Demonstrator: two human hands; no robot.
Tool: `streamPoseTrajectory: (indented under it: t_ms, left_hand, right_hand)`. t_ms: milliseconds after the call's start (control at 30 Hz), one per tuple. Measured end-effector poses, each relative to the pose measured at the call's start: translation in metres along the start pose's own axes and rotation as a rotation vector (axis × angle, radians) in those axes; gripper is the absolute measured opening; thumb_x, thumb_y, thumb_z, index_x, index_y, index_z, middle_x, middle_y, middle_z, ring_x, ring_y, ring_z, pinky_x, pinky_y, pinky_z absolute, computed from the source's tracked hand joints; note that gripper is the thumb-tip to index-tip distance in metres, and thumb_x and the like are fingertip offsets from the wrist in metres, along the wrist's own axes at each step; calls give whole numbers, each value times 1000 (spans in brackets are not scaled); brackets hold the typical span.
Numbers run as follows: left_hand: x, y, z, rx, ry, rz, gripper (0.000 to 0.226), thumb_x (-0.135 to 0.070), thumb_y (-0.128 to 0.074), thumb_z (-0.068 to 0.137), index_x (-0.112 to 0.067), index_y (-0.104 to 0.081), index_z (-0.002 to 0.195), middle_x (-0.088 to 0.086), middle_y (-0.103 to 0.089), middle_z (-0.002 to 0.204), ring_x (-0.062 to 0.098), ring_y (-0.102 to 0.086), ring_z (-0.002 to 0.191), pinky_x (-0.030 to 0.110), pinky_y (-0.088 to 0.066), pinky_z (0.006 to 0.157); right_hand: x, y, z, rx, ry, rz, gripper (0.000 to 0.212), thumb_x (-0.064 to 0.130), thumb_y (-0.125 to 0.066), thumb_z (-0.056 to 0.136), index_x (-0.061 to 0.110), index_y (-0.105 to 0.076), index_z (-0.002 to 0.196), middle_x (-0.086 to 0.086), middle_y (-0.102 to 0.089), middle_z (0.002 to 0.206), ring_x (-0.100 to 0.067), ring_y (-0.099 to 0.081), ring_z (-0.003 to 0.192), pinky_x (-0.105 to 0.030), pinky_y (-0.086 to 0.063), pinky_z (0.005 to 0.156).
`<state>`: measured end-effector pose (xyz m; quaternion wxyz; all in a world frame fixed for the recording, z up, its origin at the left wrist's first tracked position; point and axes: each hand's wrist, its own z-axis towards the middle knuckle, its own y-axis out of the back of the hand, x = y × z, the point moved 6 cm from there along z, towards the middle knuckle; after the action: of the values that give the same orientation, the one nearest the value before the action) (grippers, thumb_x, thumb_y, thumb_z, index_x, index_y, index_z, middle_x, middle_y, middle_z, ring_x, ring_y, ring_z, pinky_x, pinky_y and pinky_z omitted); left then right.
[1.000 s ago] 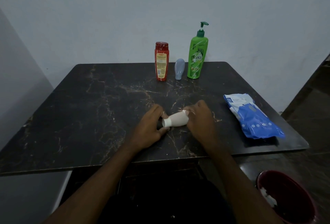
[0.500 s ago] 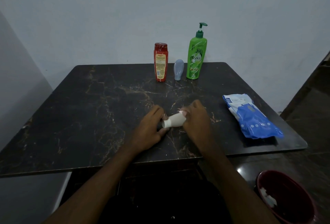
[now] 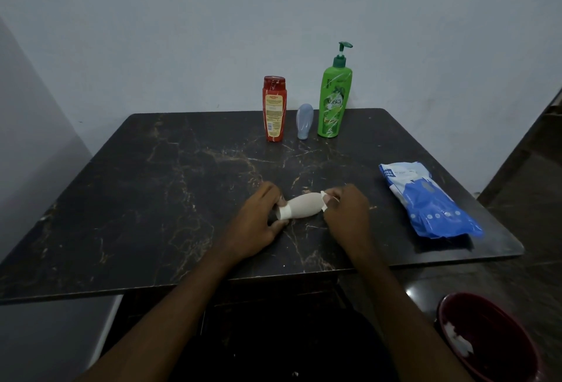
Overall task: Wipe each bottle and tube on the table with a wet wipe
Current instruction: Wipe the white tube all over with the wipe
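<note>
A cream tube (image 3: 302, 205) lies on its side on the dark marble table (image 3: 152, 193), near the front middle. My left hand (image 3: 258, 223) grips its cap end. My right hand (image 3: 346, 214) pinches a white wet wipe (image 3: 324, 199) against the tube's other end. At the back of the table stand a red bottle (image 3: 274, 108), a small grey-blue tube (image 3: 304, 120) on its cap and a green pump bottle (image 3: 334, 98), side by side.
A blue and white pack of wet wipes (image 3: 428, 200) lies on the right side of the table. On the floor at the lower right sits a dark red bin (image 3: 489, 339) with white wipes inside. A wall rises close behind the table.
My right hand slid back along the cream tube toward its far end, exposing more of the tube. The left hand keeps its hold on the cap end.
</note>
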<state>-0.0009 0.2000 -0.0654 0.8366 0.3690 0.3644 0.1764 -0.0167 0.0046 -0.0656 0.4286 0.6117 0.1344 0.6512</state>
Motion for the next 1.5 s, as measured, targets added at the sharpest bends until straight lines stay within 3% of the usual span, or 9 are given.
streamPoseTrajectory:
  t_ms: [167, 333, 433, 533, 700, 867, 1067, 1300, 1500]
  left_hand:
    - [1, 1, 0, -3, 15, 9, 33, -12, -80, 80, -18, -55, 99, -10, -50, 109, 7, -52, 90, 31, -51, 75]
    - [1, 0, 0, -4, 2, -10, 32, -15, -81, 80, -17, -54, 97, -9, -50, 104, 10, -52, 88, 29, -48, 74]
    - [2, 1, 0, -14, 5, 2, 32, -18, -81, 81, -16, -58, 102, -7, -53, 106, 8, -52, 89, 30, -49, 76]
    - [1, 4, 1, -40, -8, -15, 32, -18, -82, 81, -16, -60, 104, -6, -57, 107, 10, -55, 91, 32, -50, 78]
    - [2, 7, 0, -90, -19, -62, 34, -16, -86, 78, -13, -61, 100, -6, -60, 106, 10, -58, 91, 34, -51, 78]
    - [7, 13, 0, -185, 40, -142, 38, -13, -89, 74, -11, -60, 99, -3, -64, 105, 11, -62, 95, 34, -54, 79]
    - [9, 14, 0, -205, 91, -137, 38, -14, -90, 73, -12, -59, 95, -3, -64, 102, 8, -60, 90, 23, -51, 73]
    - [12, 15, -1, -209, 113, -127, 36, -14, -89, 74, -12, -59, 94, -1, -63, 100, 10, -61, 88, 35, -54, 73]
    - [11, 11, 0, -153, 135, -125, 39, -19, -89, 74, -18, -58, 97, -6, -61, 105, 5, -60, 90, 24, -54, 74]
  right_hand:
    - [53, -12, -1, 178, 262, -267, 27, 11, -68, 84, 18, -67, 110, -2, -46, 122, -15, -53, 103, -28, -48, 88]
    - [72, -32, -15, 213, 499, -288, 13, 17, -68, 80, 23, -62, 90, 3, -48, 107, -9, -40, 91, -24, -41, 79]
    - [54, -22, -2, 173, 381, -319, 32, 13, -70, 80, 21, -67, 111, -1, -47, 118, -15, -48, 105, -28, -45, 93]
    - [27, -8, 13, 128, 196, -223, 34, 8, -66, 86, 18, -68, 118, -5, -52, 120, -17, -55, 105, -25, -44, 87]
    - [-13, -2, 17, 148, -22, 292, 17, 18, -65, 90, 19, -77, 103, 3, -75, 94, -8, -68, 83, -27, -53, 77]
    - [-18, -6, 6, 238, -295, 840, 10, 3, -61, 93, 4, -71, 95, -15, -70, 97, -20, -65, 83, -27, -57, 67]
    - [-1, -17, -18, 113, -413, 1074, 9, 1, -63, 91, -2, -68, 98, -11, -69, 94, -19, -68, 86, -26, -60, 72]
    - [24, -49, -43, 220, -511, 1152, 9, -2, -66, 88, -6, -69, 96, -19, -71, 92, -21, -69, 80, -24, -58, 65]
    - [3, -21, -24, 21, -622, 1233, 18, -1, -68, 86, -3, -67, 105, -13, -71, 98, -21, -69, 91, -27, -57, 69]
